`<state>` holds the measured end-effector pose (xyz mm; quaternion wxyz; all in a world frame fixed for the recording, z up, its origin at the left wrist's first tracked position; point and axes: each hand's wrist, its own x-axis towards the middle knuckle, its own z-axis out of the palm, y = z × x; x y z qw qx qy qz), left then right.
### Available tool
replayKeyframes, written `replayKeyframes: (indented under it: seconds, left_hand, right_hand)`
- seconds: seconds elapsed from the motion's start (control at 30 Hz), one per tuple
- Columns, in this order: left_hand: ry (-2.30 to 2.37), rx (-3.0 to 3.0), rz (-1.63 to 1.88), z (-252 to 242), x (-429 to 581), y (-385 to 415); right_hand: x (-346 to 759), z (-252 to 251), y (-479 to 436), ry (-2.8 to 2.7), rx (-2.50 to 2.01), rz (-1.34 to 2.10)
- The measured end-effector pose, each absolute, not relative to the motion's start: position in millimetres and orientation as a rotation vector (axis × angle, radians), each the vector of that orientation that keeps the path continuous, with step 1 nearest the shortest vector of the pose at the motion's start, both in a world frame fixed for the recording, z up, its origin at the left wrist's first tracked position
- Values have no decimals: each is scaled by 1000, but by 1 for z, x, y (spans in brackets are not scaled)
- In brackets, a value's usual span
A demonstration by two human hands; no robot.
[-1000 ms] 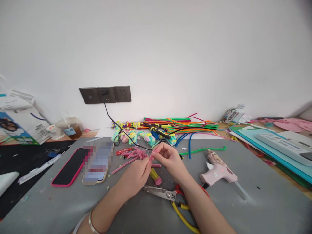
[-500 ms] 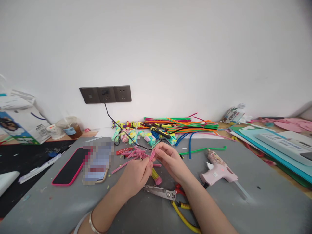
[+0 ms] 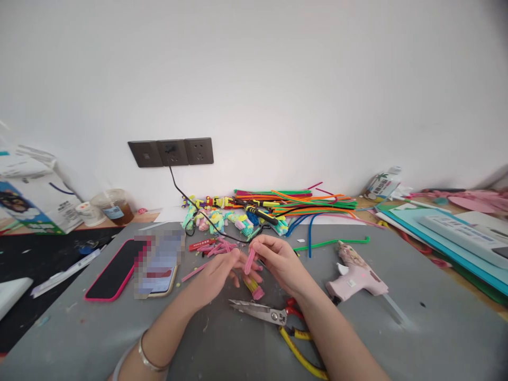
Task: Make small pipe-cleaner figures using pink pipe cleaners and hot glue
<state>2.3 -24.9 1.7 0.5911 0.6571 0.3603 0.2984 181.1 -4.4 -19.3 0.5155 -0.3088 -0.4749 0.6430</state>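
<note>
My right hand (image 3: 278, 263) pinches a small bundle of short pink pipe cleaner pieces (image 3: 249, 262) between thumb and fingertips. Beside it, on the left, my left hand (image 3: 216, 278) has its fingers stretched and apart, and nothing shows in its grasp. Whether its fingertips touch the bundle is hard to tell. A pile of cut pink pipe cleaner pieces (image 3: 218, 246) lies just behind the left hand. Below the hands sits a yellow bundle with a pink end (image 3: 254, 289). Scissors (image 3: 273, 316) with red handles lie nearer to me, partly covered by my right forearm.
A pink glue gun (image 3: 355, 280) rests on the right. Two phones (image 3: 115, 270) lie at left. Along the wall are colourful pipe cleaners (image 3: 301, 203), pliers (image 3: 262, 214) and pastel twisted pieces (image 3: 216, 222). A black cord (image 3: 206, 218) runs from the socket (image 3: 170, 152). Yellow-handled pliers (image 3: 301, 354) lie in front.
My left hand has let go of the pink bundle, its fingers spreading as it shifted slightly left. The right hand keeps the bundle, which now shows more fully.
</note>
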Motion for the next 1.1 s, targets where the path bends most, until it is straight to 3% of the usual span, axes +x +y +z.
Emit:
replayKeyframes:
  seconds: [0.73, 1.1]
  left_hand:
    - [745, 1244, 642, 10, -2, -26]
    - [715, 1359, 666, 4, -2, -25]
  right_hand:
    - [182, -13, -8, -1377, -639, 1296]
    - [181, -17, -6, -1225, -719, 1425]
